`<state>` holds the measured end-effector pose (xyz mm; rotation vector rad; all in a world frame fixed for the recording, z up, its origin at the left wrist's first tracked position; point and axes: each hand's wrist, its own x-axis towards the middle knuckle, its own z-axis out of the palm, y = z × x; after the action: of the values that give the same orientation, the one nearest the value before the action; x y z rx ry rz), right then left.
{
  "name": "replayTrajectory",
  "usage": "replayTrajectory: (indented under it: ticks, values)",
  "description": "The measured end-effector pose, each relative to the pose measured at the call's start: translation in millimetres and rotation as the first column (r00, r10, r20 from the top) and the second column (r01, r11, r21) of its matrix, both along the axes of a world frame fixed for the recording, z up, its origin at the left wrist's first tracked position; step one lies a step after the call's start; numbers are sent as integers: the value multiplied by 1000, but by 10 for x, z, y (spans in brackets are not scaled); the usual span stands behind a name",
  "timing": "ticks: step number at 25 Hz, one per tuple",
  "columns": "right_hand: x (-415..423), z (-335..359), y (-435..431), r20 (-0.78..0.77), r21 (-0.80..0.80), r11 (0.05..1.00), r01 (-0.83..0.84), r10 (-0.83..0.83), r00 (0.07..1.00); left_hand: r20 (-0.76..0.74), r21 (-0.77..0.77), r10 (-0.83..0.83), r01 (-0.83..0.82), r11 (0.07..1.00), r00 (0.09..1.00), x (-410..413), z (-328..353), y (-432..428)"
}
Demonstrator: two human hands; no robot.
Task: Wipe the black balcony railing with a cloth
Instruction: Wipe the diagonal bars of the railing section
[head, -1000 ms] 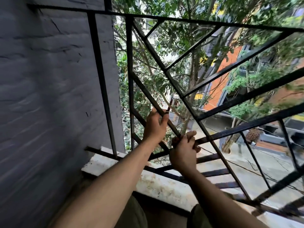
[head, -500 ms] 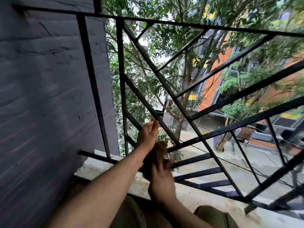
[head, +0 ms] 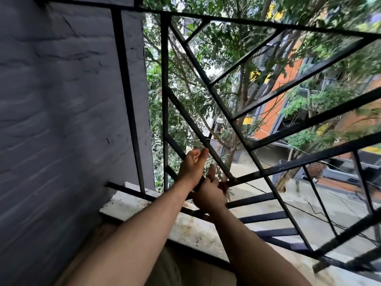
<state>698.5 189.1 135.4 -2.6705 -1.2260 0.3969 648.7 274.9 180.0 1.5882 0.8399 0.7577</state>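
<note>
Black metal bars make up the railing [head: 165, 79] before you, some upright and others slanting across each other in a web. It stands on a pale, stained stone ledge [head: 191, 230]. A grey painted brick wall [head: 61, 100] closes off your left side. Beyond the bars are green trees [head: 226, 48], an orange building [head: 276, 104] and a street [head: 309, 213] far below.

Both your forearms reach forward and meet low in the middle of the railing. Your left hand [head: 192, 168] is raised with its fingers fairly straight and the thumb tip beside a slanting bar, so that grip is spread and holds nothing I can see. Your right hand [head: 208, 195] sits just below and against it, fingers curled. Its grip pinches a dark cloth [head: 223, 185] bunched against the joint where a slanting bar meets a crossbar.
</note>
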Motion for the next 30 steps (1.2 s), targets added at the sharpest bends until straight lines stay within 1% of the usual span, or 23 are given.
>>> replayTrajectory:
  ticks: [1,2,4,5,7,10,11,12,14,16,17,18,19,20,21,23,24,25,26,27,28,29,30]
  values:
    - [29,63,47,-58,12,1000,-26,26,998,-1,-2,-4,4,1000,1000,9,2,5]
    - [59,68,-35,-1,39,994,-101,101,995,-5,-6,3,-3,1000,1000,7,-2,16]
    - [152,-183,-528,304,-10,960,-279,269,914,-11,22,48,-47,999,999,29,4,-41]
    - [235,-280,-820,379,-93,946,-309,321,868,-10,60,91,-90,994,996,49,17,-80]
    - [562,-252,-1309,454,-197,935,-295,354,818,-20,141,171,-166,976,985,93,43,-161]
    - [1116,-30,-1897,671,-162,927,-339,355,650,-9,205,235,-229,952,972,169,-25,-309]
    - [1165,23,-1959,702,-188,927,-326,359,615,-7,205,204,-199,958,979,211,-77,-367]
    - [1099,22,-1895,677,-213,949,-234,316,664,-22,192,132,-126,973,991,255,-138,-436]
    - [733,-89,-1475,505,-153,988,-6,84,859,-105,130,-40,53,990,994,320,-246,-564]
    - [344,-188,-998,141,-160,984,79,-56,988,-199,174,-91,126,977,976,384,-379,-607]
    - [206,-208,-838,-58,-185,982,45,-57,997,-222,197,-77,122,973,972,391,-439,-574]
    - [141,-190,-797,-197,-173,985,26,-61,978,-233,205,-74,124,971,970,396,-467,-543]
    - [124,-152,-833,-260,-111,993,29,-57,964,-245,206,-77,130,970,966,383,-486,-496]
    - [103,-70,-932,-263,4,998,56,-53,963,-263,200,-79,134,971,962,370,-505,-441]
    - [101,37,-1045,-213,183,977,113,-72,974,-264,189,-81,134,973,961,356,-494,-396]
    - [177,273,-1138,-71,532,829,170,-157,985,-234,167,-89,130,977,968,355,-468,-310]
    - [275,398,-1133,61,564,817,121,-187,981,-223,176,-91,132,976,971,364,-457,-301]
    - [399,512,-1111,228,467,882,65,-191,955,-232,179,-85,128,976,969,360,-449,-330]
    - [488,552,-1108,349,302,952,51,-160,923,-245,169,-68,112,979,967,352,-440,-382]
    - [528,576,-1100,383,173,980,99,-159,910,-248,161,-57,99,982,967,346,-439,-419]
    - [536,525,-1057,347,149,975,164,-207,915,-239,166,-59,101,981,969,344,-440,-428]
    - [496,489,-958,223,207,951,228,-273,936,-228,173,-65,106,979,972,340,-440,-411]
    - [443,429,-835,21,287,905,315,-335,942,-216,158,-85,121,980,973,338,-450,-399]
